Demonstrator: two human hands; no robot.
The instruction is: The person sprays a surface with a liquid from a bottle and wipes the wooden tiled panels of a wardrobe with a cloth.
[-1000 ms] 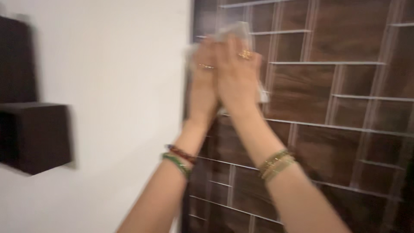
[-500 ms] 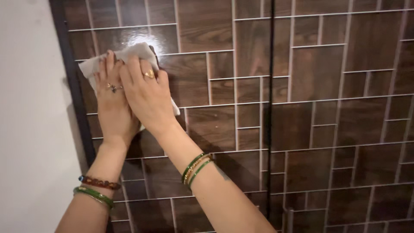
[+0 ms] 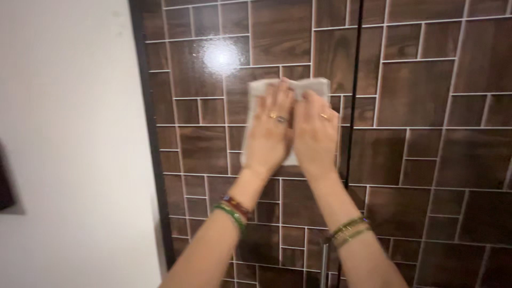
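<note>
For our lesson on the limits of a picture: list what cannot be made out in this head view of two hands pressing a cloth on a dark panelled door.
1. Most of the cloth: the left hand and right hand cover it.
2. Palms and grip: only the backs of the hands show.
3. The metal handle: cut off by the bottom edge.
4. The door: its top, bottom and right side run past the frame.
5. The dark thing on the wall: cut off by the left edge.
</note>
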